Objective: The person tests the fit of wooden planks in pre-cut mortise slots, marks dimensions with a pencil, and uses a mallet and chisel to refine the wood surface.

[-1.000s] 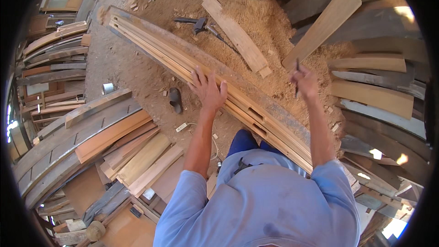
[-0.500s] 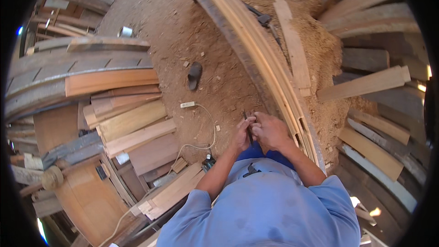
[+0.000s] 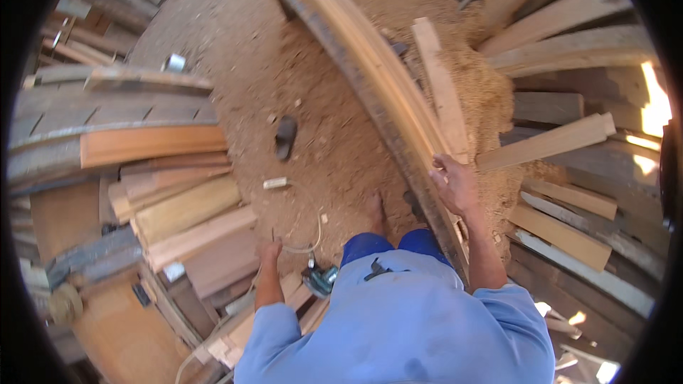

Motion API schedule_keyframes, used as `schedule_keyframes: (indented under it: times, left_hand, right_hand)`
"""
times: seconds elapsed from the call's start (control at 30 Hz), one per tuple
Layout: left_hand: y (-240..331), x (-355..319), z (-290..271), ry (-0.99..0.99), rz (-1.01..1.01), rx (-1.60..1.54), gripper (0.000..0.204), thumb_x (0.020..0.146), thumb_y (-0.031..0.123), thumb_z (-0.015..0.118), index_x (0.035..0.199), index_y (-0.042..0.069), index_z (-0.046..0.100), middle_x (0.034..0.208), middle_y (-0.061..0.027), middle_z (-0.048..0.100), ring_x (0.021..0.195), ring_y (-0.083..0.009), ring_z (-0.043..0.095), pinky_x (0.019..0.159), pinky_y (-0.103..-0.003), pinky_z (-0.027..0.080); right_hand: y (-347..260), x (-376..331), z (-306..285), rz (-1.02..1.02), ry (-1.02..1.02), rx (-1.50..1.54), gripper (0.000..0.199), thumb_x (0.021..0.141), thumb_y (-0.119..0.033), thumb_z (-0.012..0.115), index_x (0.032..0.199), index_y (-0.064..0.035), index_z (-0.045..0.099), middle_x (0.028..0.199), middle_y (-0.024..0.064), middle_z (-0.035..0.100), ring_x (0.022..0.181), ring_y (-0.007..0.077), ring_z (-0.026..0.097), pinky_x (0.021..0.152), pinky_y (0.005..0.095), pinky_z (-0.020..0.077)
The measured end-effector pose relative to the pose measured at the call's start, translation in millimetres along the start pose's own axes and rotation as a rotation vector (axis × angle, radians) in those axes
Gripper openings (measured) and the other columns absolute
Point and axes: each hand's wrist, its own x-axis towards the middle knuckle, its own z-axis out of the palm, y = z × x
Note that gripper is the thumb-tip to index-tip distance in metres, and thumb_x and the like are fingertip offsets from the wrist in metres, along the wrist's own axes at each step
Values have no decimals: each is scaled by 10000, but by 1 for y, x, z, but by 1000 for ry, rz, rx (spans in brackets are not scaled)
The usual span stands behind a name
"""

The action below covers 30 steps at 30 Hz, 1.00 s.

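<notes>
Strips (image 3: 370, 50) of pale wood, laid side by side, run lengthwise along the desk (image 3: 396, 148), a long, narrow support with a dark, worn edge. The right hand (image 3: 455, 186) is at the near part of the desk, over the strips, its fingers partly curled; whether it grasps or touches anything cannot be told. The left hand (image 3: 269, 250) is well apart from the desk, on its left side, near stacked boards (image 3: 191, 203). A thin dark tip (image 3: 273, 233) projects above this hand, but blur prevents telling whether the fingers are clenched on an object or released. Also left of the desk are a dark slipper (image 3: 286, 137), a white socket block (image 3: 275, 183) with a pale cable (image 3: 318, 217) and, toward the desk's near end, a teal tool (image 3: 320, 279). Right of the desk, a loose plank (image 3: 440, 85) lies beside it among wood shavings (image 3: 491, 92); farther right, a second plank (image 3: 544, 144) slants.
</notes>
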Motion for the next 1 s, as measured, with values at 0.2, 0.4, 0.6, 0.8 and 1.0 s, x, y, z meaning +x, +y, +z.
schedule_keyframes:
  times: [0.2,0.4,0.6,0.8,1.0]
  left_hand:
    - [145,35,-32,401,421,-792,849,886,391,719,1474,-94,347,1449,-310,484,1359,-419,478,1146,-438,351]
    - [422,-95,-194,567,900,-812,991,871,396,757,1524,-117,216,1504,-359,377,1402,-450,407,1153,-449,341]
    - [533,-116,-229,544,968,-693,1092,833,406,768,1551,-108,126,1530,-397,286,1433,-471,335,1187,-462,296]
    - [556,-113,-205,552,953,-703,1049,822,261,727,1562,-96,76,1532,-389,281,1427,-486,322,1195,-456,274]
    - [547,-123,-204,626,982,-662,1054,799,167,748,1569,-77,71,1563,-353,241,1462,-461,273,1212,-450,235]
  right_hand:
    - [31,6,-24,119,121,115,367,894,-181,683,1198,17,631,1079,220,719,974,370,706,863,431,552]
    - [93,33,-50,252,188,93,359,899,-189,674,1201,-1,635,1088,214,721,1004,383,696,889,438,546]
    - [120,112,-53,254,20,14,402,912,-278,637,1223,-23,620,1112,214,711,1060,390,674,923,465,525]
    - [136,214,-16,236,-120,27,383,908,-293,618,1193,-37,632,1026,217,710,1002,394,679,874,484,528]
    - [115,348,16,210,-76,73,308,867,-234,635,1077,-8,645,939,240,705,935,428,678,826,492,533]
